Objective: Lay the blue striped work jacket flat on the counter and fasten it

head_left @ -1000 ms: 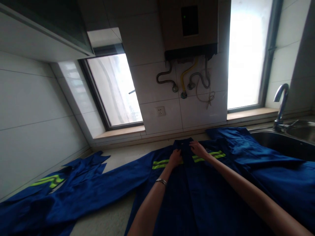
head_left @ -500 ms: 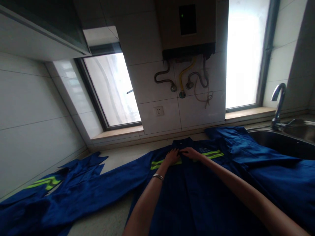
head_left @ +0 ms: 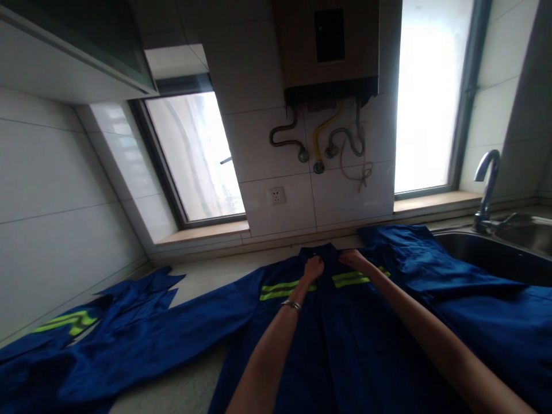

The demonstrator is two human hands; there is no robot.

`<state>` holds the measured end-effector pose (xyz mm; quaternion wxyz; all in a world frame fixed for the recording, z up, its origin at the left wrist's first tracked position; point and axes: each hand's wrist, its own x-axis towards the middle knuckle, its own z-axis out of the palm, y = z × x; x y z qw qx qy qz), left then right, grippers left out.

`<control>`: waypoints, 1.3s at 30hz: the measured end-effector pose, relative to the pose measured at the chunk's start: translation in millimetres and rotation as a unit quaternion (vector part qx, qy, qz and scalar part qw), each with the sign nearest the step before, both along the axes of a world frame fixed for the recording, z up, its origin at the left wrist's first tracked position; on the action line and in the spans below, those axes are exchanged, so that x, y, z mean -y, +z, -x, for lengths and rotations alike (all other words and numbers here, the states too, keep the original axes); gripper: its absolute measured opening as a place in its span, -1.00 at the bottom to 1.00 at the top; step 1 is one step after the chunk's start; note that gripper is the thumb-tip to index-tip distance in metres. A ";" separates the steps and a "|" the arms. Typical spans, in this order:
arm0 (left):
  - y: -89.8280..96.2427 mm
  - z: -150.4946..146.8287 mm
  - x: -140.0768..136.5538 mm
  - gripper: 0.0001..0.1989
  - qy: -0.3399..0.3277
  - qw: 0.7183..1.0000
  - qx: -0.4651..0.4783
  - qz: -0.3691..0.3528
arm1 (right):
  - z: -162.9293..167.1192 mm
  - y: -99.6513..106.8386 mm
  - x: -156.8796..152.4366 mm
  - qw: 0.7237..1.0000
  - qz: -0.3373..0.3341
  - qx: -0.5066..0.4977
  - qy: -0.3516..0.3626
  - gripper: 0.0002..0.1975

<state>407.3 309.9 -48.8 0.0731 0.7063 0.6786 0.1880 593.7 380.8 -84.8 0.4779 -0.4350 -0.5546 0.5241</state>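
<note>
Both of our hands rest on the collar end of the dark blue work jacket with yellow-green reflective stripes point(head_left: 328, 322): our left hand point(head_left: 313, 268) has its fingers curled down onto the cloth just left of the front opening, and our right hand point(head_left: 353, 260) lies on the collar just to its right, though we cannot tell whether either one pinches the fabric or only presses on it. Around our left wrist sits a thin silver bracelet point(head_left: 291, 305). That jacket lies spread flat, front up, on the pale stone countertop point(head_left: 207, 276), its left sleeve stretched out toward a second blue garment with a reflective stripe point(head_left: 81, 322) bunched near the white tiled wall. More blue cloth point(head_left: 431, 267) is heaped to the right, next to the steel sink point(head_left: 495, 247) with its curved chrome tap point(head_left: 487, 184). Above the collar, on the wall, are a white socket point(head_left: 276, 196) and a water heater with hoses point(head_left: 330, 52).
</note>
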 end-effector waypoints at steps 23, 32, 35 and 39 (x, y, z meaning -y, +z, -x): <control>-31.2 -27.9 54.2 -0.55 -0.018 0.990 -0.123 -0.073 | 22.1 -7.1 -2.8 0.988 -0.108 0.101 -0.053 -0.72; -25.5 -21.7 54.2 -0.63 -0.035 0.996 -0.059 -0.055 | 13.2 -9.9 -5.4 0.977 -0.129 0.154 -0.066 -0.65; -26.6 -21.9 57.8 -0.63 -0.061 0.991 -0.100 -0.059 | 11.5 -8.9 -7.3 0.962 -0.153 0.210 -0.086 -0.58; -27.4 -21.1 60.9 -0.59 -0.088 0.986 -0.133 -0.051 | 16.4 -8.6 -3.4 0.936 -0.189 0.277 -0.106 -0.48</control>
